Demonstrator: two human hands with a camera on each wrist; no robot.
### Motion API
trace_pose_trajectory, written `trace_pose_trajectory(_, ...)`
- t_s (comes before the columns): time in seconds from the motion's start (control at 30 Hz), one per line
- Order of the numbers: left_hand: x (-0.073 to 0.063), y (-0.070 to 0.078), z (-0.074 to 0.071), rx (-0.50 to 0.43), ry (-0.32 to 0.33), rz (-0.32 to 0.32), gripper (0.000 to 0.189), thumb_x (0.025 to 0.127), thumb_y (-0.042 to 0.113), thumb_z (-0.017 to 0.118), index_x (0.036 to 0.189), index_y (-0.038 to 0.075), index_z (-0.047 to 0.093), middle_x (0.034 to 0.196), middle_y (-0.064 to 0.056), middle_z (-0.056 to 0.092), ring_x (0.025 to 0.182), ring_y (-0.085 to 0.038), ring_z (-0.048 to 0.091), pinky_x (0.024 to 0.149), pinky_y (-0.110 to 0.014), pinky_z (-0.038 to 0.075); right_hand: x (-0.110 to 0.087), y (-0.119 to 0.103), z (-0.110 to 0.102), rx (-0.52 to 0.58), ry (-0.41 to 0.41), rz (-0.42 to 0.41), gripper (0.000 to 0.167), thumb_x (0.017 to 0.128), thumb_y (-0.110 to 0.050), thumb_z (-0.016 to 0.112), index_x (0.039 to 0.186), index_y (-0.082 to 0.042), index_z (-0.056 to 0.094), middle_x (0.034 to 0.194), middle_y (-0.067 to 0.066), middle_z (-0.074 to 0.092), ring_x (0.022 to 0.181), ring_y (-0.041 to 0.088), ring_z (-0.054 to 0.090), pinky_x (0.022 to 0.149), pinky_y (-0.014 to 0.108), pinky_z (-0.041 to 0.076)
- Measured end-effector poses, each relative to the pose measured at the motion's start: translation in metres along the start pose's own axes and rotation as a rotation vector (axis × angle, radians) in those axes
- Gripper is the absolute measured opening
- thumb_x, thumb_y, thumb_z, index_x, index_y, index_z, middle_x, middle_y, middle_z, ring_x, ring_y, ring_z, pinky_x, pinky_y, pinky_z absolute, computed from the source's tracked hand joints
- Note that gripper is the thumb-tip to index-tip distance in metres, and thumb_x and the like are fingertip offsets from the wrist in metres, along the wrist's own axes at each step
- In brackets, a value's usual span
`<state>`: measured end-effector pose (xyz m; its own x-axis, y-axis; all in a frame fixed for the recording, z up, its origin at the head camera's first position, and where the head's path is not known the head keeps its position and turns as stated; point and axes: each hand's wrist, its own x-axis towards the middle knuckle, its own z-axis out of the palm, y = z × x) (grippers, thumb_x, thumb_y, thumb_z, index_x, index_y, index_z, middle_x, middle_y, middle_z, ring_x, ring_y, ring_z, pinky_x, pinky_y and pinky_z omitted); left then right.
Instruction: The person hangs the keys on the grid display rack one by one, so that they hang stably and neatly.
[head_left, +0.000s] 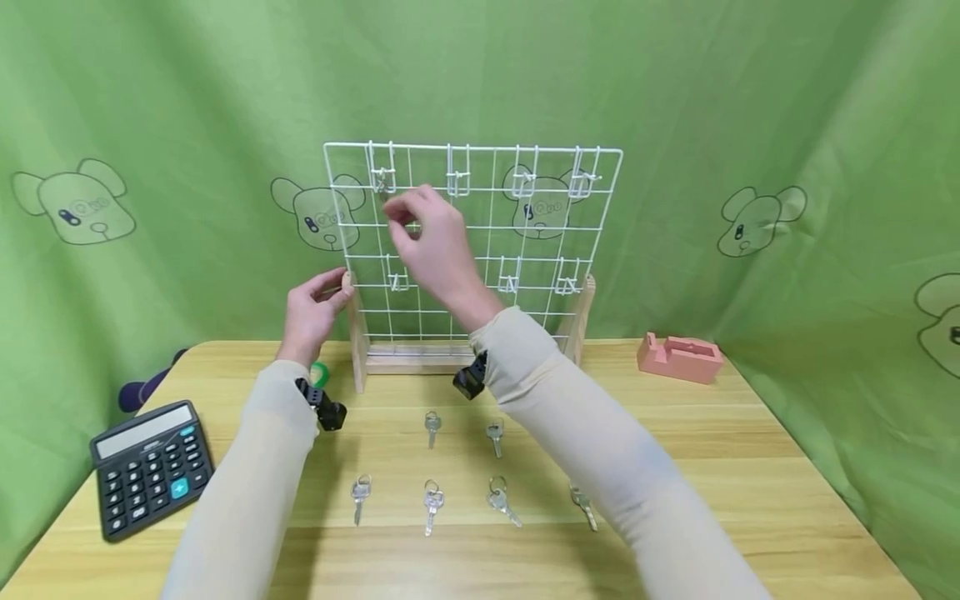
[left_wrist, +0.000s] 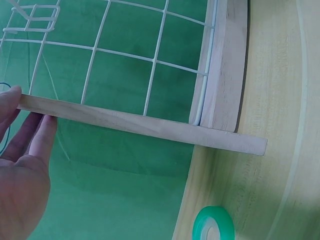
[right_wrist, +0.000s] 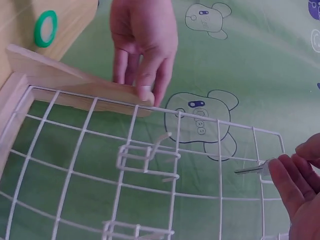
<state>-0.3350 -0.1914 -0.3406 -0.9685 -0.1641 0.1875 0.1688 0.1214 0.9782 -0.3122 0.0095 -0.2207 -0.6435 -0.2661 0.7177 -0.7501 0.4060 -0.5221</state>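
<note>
Silver metal key (right_wrist: 252, 170) at the white wire grid (head_left: 489, 227): we should seat it gently, left fingers (left_wrist: 44, 137) pinching the pale wooden upright (left_wrist: 145, 126), right fingers' (right_wrist: 286, 182) hold unclear.

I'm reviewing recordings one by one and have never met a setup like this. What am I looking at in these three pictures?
There is no machine here: a person works with two bare hands. The wide picture comes from a camera on the head, looking forward and down. The other two come from cameras worn on the left and right wrists.

A white wire grid with hooks stands in a wooden frame on the table. The left hand grips the frame's wooden post. The right hand is at a key by the upper-left hook; whether it grips that key is unclear.

Six more keys lie in front, with a calculator, a green tape roll and a pink tape dispenser around.
</note>
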Motion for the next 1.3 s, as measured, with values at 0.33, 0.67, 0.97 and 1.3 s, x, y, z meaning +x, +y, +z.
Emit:
trace_pose_trajectory(0.33, 0.001, -0.005, 0.001, -0.007, 0.017, 0.034, 0.044, 0.096, 0.013, 0.066, 0.138, 0.008, 0.055, 0.139, -0.012, 0.055, 0.124, -0.024, 0.053, 0.104, -0.031, 0.046, -0.040, 0.011, -0.020, 0.040, -0.203, 0.113, 0.018, 0.093, 0.002, 0.063, 0.110, 0.000, 0.065, 0.103, 0.005, 0.063, 0.095, 0.015, 0.059, 0.081, 0.015, 0.054)
trace_pose_trajectory(0.67, 0.001, -0.004, 0.002, -0.018, 0.030, 0.023, 0.043, 0.096, 0.016, 0.066, 0.137, 0.008, 0.056, 0.140, -0.011, 0.055, 0.125, -0.021, 0.052, 0.105, -0.026, 0.045, -0.075, 0.022, -0.030, 0.038, -0.356, 0.210, 0.016, 0.093, -0.004, 0.066, 0.109, -0.005, 0.067, 0.103, 0.000, 0.064, 0.095, 0.012, 0.060, 0.085, 0.017, 0.054)
trace_pose_trajectory(0.97, -0.001, -0.003, 0.002, -0.017, 0.022, 0.019, 0.044, 0.096, 0.016, 0.066, 0.138, 0.008, 0.056, 0.139, -0.013, 0.055, 0.125, -0.023, 0.053, 0.105, -0.028, 0.045, -0.102, 0.035, -0.036, 0.093, -0.450, 0.307, 0.013, 0.092, -0.007, 0.069, 0.105, -0.007, 0.069, 0.101, 0.000, 0.065, 0.094, 0.014, 0.061, 0.084, 0.022, 0.055)
trace_pose_trajectory(1.3, 0.001, -0.003, 0.001, -0.025, 0.012, 0.027, 0.044, 0.096, 0.015, 0.066, 0.138, 0.006, 0.055, 0.140, -0.014, 0.054, 0.125, -0.023, 0.053, 0.104, -0.027, 0.046, -0.126, 0.055, -0.032, 0.109, -0.610, 0.390, 0.023, 0.091, -0.004, 0.068, 0.114, -0.005, 0.069, 0.109, 0.004, 0.069, 0.102, 0.018, 0.064, 0.089, 0.027, 0.055)
